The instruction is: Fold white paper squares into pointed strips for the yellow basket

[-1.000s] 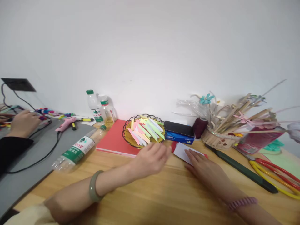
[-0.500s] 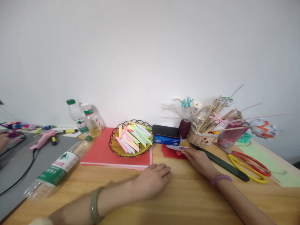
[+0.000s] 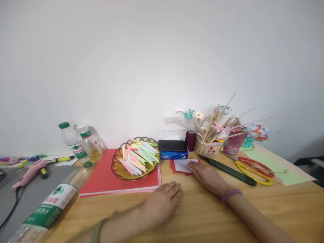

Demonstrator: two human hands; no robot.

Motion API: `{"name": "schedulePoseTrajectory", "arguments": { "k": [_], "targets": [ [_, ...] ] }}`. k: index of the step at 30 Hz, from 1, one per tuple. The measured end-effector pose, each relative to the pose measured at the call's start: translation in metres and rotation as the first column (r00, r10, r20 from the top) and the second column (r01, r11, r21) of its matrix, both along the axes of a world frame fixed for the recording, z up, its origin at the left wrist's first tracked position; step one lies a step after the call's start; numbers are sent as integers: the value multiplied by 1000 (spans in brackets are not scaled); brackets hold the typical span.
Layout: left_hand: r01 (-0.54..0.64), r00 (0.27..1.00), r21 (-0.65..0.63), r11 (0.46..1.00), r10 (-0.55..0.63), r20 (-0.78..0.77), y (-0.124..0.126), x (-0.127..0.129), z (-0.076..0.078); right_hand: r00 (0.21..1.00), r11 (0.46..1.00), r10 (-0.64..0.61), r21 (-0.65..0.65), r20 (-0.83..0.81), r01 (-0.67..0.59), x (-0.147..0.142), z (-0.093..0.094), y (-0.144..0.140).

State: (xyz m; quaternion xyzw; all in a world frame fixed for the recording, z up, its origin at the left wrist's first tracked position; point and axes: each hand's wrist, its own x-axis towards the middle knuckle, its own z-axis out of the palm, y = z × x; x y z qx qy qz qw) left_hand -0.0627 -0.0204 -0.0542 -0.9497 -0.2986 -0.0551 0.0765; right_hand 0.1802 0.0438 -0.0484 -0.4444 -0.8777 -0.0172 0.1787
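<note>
Our right hand (image 3: 206, 175) lies flat with its fingers on the white paper (image 3: 182, 165), pressing it, not pinching it. The paper sits on red sheets (image 3: 173, 167) just past our fingertips. Our left hand (image 3: 163, 200) rests open on the table (image 3: 202, 216), holding nothing. We think the paper could slide off crooked, because only our fingertips pin it down.
</note>
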Motion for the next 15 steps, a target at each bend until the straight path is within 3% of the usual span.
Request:
{"name": "schedulePoseTrajectory", "arguments": {
  "k": [9, 15],
  "targets": [
    [5, 1000, 4, 1000, -5, 11, -3, 1, 3, 994, 1000, 20, 20, 104, -22, -3, 2, -6],
    [10, 1000, 51, 999, -11, 19, -2, 0, -7, 994, 999, -23, -30, 103, 27, -2, 2, -10]
  ]
}}
